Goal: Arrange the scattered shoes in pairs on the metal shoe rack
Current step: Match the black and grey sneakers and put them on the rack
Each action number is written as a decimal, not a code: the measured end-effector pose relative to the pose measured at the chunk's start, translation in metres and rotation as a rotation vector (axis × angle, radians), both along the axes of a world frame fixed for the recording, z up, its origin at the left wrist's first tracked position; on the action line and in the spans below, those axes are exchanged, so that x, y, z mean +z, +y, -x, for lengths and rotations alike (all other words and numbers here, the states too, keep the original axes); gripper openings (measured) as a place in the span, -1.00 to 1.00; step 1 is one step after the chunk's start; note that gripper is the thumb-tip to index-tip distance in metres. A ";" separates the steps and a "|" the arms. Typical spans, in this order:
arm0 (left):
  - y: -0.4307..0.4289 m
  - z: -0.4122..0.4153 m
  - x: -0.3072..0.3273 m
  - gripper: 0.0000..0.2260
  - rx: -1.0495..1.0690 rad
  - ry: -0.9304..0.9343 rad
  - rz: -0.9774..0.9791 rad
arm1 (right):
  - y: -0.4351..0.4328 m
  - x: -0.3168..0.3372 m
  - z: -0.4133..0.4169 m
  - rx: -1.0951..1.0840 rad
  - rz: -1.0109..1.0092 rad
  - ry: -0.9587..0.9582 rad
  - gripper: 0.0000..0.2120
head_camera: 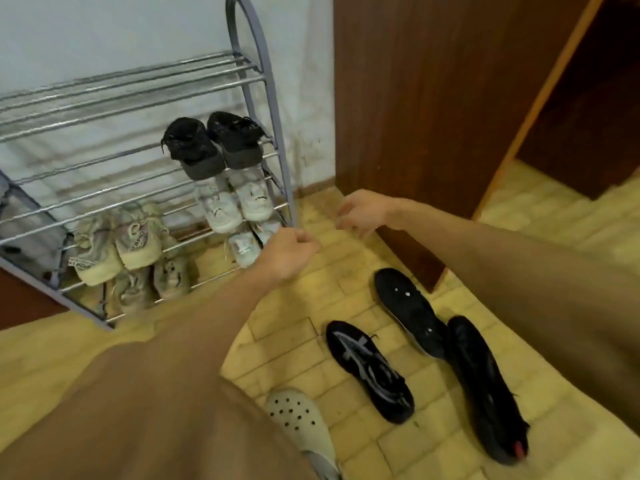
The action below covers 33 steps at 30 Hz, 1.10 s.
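My left hand (291,252) sits mid-frame at the foot of the metal shoe rack (256,77), by its side post. The fingers are curled, but I cannot tell whether they pinch the post or nothing. My right hand (360,213) hangs just right of it, fingers loosely bent and holding nothing, free for the next pick. The rack fills the upper left. On it, mates sit side by side so pairs stay matched: a black pair (211,143), a white pair (235,202) beneath, a beige pair (117,244) lower left. The loose black shoes (370,372) lie on the floor at lower right, not yet racked.
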<state>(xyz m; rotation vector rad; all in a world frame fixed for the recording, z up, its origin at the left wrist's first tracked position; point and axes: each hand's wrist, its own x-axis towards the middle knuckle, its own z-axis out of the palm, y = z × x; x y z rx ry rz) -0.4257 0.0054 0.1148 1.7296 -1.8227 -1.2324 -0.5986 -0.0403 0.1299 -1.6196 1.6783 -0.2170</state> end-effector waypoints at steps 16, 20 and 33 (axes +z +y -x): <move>0.075 0.011 -0.129 -0.71 -0.336 -0.380 -0.253 | 0.130 -0.232 0.043 -0.232 -0.371 0.132 -0.26; 0.066 0.005 -0.144 -0.83 -0.369 -0.436 -0.300 | 0.148 -0.273 0.044 -0.167 -0.457 0.276 -0.42; 0.036 0.011 -0.164 -0.90 -0.437 -0.402 -0.425 | 0.134 -0.300 0.046 -0.204 -0.655 0.143 -0.76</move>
